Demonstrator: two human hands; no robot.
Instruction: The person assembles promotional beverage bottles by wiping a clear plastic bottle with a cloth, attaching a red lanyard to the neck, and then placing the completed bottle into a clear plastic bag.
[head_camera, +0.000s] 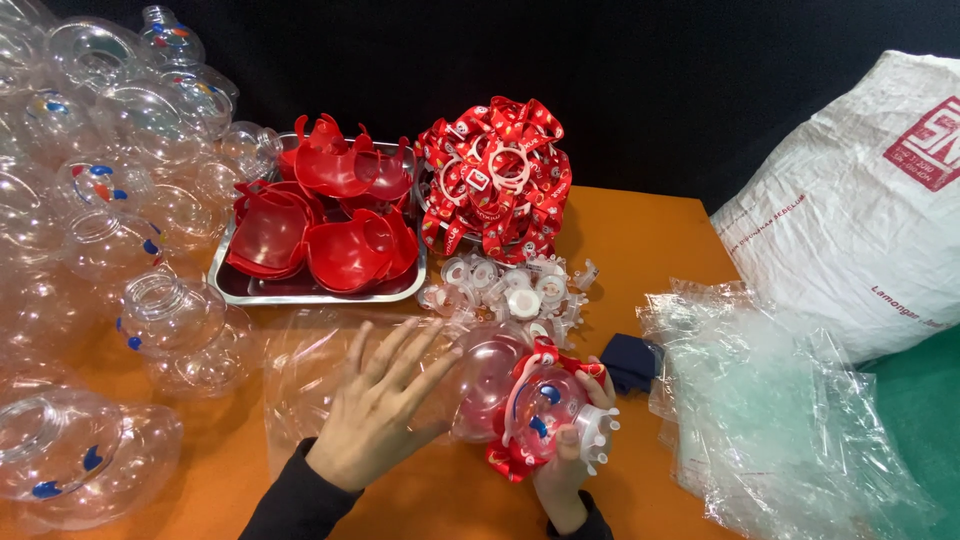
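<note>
At an orange table backed by a black wall, a person's right hand closes its grip around a clear bottle wrapped with a red strap and fitted with a white cap, held low near the table's front edge. The left hand hovers flat beside it, fingers spread and holding nothing, over a clear bag. Behind sit a steel tray of red shells, a heap of red straps and loose white caps. Clear bottles crowd the left; plastic bags and a white sack lie right.
</note>
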